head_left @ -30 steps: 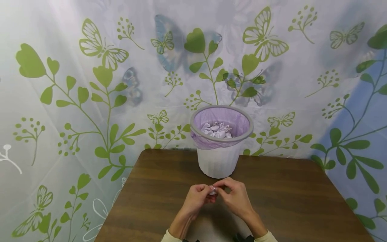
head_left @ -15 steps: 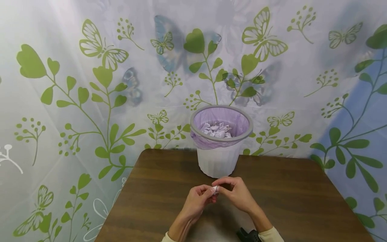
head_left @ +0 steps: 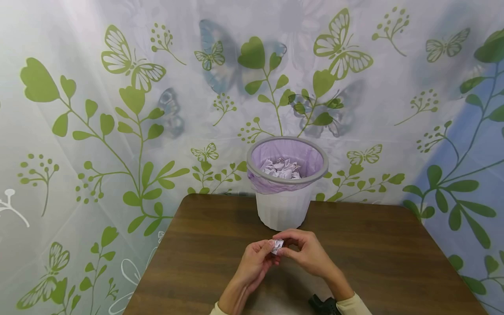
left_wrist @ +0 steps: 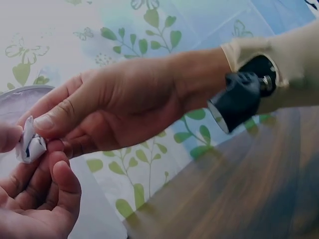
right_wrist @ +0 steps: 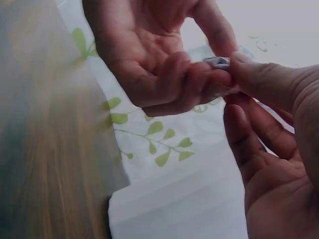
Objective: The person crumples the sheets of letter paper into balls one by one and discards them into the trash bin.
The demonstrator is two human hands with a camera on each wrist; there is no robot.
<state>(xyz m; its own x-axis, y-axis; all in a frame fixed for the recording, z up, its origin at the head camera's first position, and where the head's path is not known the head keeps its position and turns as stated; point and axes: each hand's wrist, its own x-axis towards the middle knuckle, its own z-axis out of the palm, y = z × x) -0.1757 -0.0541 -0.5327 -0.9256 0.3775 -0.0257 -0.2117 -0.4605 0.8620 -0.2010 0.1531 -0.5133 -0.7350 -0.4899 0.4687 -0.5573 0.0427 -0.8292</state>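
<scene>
A small crumpled piece of white paper (head_left: 277, 246) is between both hands in front of the bin. My left hand (head_left: 253, 262) pinches it by the left side, thumb on top. From the right, my right hand (head_left: 309, 253) holds it with thumb and curled forefinger. Dark marks show on the crumpled paper (left_wrist: 33, 148) in the left wrist view. There the right hand (left_wrist: 107, 99) reaches in with its thumb at the paper's edge. In the right wrist view the fingers hide most of the paper (right_wrist: 218, 62).
A white waste bin (head_left: 281, 212) with a grey rim and purple liner stands behind the hands, with crumpled papers (head_left: 281, 168) inside. It rests on a brown wooden table (head_left: 374, 245). A curtain (head_left: 236, 109) with leaves and butterflies hangs behind. A black wrist camera (head_left: 324, 305) sits at the right sleeve.
The fingers have shifted around the paper, and more of it shows now. My right wrist has moved slightly right, bringing its black camera into fuller view. The bin stays put.
</scene>
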